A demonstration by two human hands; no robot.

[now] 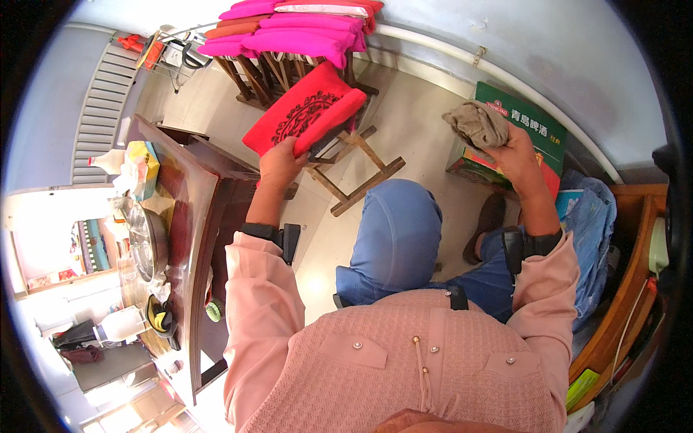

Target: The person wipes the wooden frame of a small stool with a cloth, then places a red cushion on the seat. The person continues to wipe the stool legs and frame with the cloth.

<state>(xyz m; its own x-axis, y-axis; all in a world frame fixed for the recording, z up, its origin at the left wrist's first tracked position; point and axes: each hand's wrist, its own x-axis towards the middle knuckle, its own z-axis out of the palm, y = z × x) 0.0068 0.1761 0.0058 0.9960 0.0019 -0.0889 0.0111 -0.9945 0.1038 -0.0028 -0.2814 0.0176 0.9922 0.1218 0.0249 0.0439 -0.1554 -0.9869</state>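
Observation:
My left hand (281, 161) grips the near edge of a red seat cover (306, 111) with a dark scrolling pattern. The cover sits on a wooden folding stool (368, 184), whose crossed legs stand on the tiled floor, with the seat tilted. In my right hand (517, 157) is a crumpled grey-brown cloth (479, 125), held up in the air apart from the stool. Behind that cloth stands a green Tsingtao beer carton (533, 122). My bent knee (400, 233) in blue trousers is just in front of the stool.
Several folding stools with bright pink and orange covers (303, 38) stand folded by the wall. To the left, a wooden table (181, 233) bears a metal tray (149, 241) and a tissue box (145, 170). Blue denim (590, 238) lies by wooden furniture (622, 303) at right.

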